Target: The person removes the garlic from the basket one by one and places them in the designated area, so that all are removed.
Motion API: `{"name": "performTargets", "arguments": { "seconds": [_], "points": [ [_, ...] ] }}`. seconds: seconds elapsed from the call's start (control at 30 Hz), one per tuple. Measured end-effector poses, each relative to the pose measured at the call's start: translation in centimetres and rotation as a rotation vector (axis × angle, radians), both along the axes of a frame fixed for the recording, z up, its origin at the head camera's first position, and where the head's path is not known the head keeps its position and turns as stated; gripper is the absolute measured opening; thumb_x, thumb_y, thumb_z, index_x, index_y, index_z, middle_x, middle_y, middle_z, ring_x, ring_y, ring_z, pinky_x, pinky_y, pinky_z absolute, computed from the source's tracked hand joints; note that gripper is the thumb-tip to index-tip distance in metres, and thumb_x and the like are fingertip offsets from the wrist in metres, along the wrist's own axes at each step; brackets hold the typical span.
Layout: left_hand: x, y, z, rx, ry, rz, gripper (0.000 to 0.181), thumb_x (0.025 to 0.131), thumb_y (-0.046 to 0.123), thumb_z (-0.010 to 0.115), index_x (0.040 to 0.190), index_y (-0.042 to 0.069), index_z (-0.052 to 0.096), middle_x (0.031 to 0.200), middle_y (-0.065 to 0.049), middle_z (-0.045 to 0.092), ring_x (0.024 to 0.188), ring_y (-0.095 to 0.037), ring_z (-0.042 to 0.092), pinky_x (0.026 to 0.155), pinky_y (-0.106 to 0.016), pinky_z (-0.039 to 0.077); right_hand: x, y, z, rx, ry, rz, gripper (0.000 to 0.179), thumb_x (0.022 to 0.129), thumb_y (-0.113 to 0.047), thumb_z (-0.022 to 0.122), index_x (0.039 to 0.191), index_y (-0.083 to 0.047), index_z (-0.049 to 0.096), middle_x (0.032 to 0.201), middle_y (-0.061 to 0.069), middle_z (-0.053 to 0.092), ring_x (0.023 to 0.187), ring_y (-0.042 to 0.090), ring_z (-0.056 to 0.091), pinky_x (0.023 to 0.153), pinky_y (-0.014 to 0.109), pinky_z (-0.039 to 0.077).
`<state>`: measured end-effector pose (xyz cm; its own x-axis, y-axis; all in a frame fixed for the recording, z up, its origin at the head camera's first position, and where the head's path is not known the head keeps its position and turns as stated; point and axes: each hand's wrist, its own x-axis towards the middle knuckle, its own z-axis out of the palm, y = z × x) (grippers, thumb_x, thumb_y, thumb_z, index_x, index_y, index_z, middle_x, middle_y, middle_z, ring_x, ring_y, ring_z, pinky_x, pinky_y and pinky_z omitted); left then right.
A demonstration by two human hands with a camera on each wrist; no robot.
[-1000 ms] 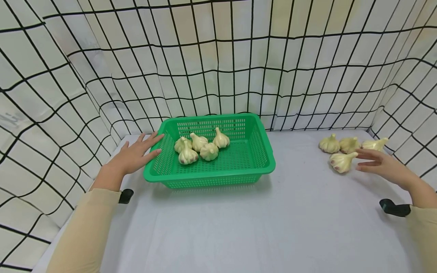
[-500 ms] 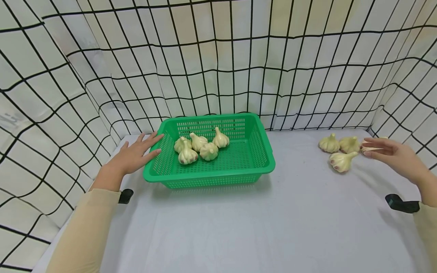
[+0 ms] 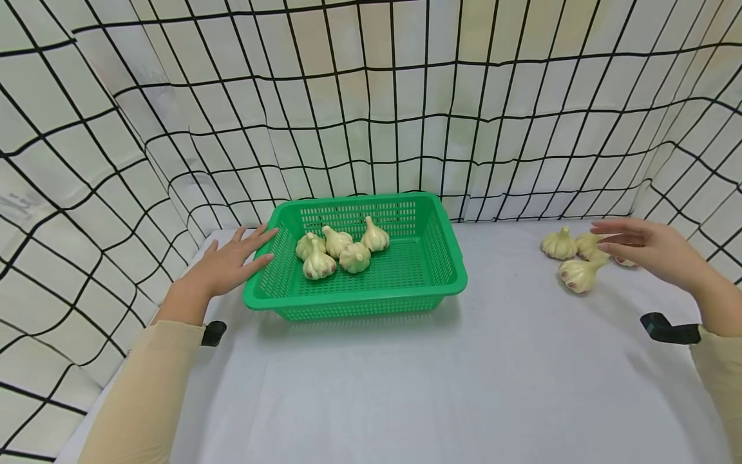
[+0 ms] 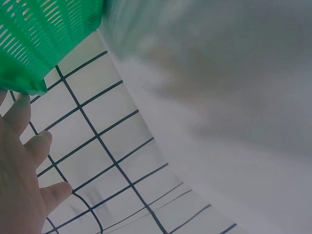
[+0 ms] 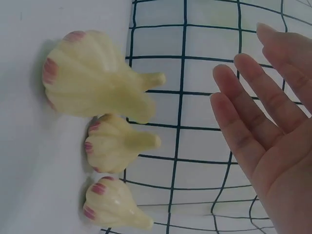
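Observation:
My left hand [image 3: 228,264] lies with spread, straight fingers on the left rim of a green plastic basket [image 3: 359,301]. In the left wrist view, the fingertips of this hand [image 4: 22,161] touch the basket's edge [image 4: 29,85]. Several garlic bulbs [image 3: 319,263] sit in the left half of the basket. On the right, my right hand [image 3: 661,251] hovers above a small group of garlic bulbs [image 3: 559,245], holding nothing. The right wrist view has its fingers [image 5: 243,119] extended, apart from the garlic bulbs [image 5: 83,78]. The hand partly hides the rearmost bulbs in the head view.
A white tabletop [image 3: 394,380] spreads under the basket and the loose garlic. White walls covered by black netting [image 3: 371,122] enclose the back and both sides. Each wrist wears a black strap-like device [image 3: 666,330].
My right hand first shifted right over the rightmost bulb, then came back left and up above the group. The left hand, basket and garlic bulbs have stayed in place.

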<state>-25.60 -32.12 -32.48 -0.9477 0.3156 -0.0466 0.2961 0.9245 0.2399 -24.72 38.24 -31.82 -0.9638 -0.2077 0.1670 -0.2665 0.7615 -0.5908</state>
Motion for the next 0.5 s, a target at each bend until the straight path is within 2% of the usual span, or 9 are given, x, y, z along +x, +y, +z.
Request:
{"name": "performTargets", "arguments": {
  "seconds": [0.23,0.33,0.5],
  "points": [
    [0.1,0.0,0.0,-0.006,0.001,0.000,0.070,0.109,0.053,0.039,0.166,0.019,0.019,0.171,-0.013,0.008,0.154,-0.048,-0.002,0.111,-0.078,-0.005,-0.5,-2.4,1.8,0.022,-0.020,0.040,0.046,0.102,-0.027,0.067,0.142,-0.007,0.059,0.117,-0.032,0.059,0.099,-0.018,0.056,0.073,0.013,0.048],
    [0.1,0.0,0.1,-0.007,0.003,-0.001,0.070,0.109,0.053,0.039,0.166,0.019,0.019,0.171,-0.013,0.008,0.153,-0.048,-0.002,0.111,-0.078,-0.005,-0.8,-3.5,2.5,0.025,-0.024,0.063,0.044,0.102,-0.026,0.067,0.142,-0.009,0.060,0.120,-0.025,0.063,0.101,-0.017,0.056,0.076,0.010,0.046],
    [0.0,0.0,0.0,-0.014,0.010,-0.001,0.069,0.109,0.053,0.039,0.166,0.019,0.020,0.171,-0.013,0.008,0.153,-0.048,-0.001,0.111,-0.078,-0.005,-1.5,-5.6,3.6,0.037,-0.034,0.082,0.044,0.103,-0.030,0.065,0.143,-0.013,0.060,0.134,0.000,0.066,0.103,-0.017,0.055,0.081,0.006,0.043]
  ]
}}
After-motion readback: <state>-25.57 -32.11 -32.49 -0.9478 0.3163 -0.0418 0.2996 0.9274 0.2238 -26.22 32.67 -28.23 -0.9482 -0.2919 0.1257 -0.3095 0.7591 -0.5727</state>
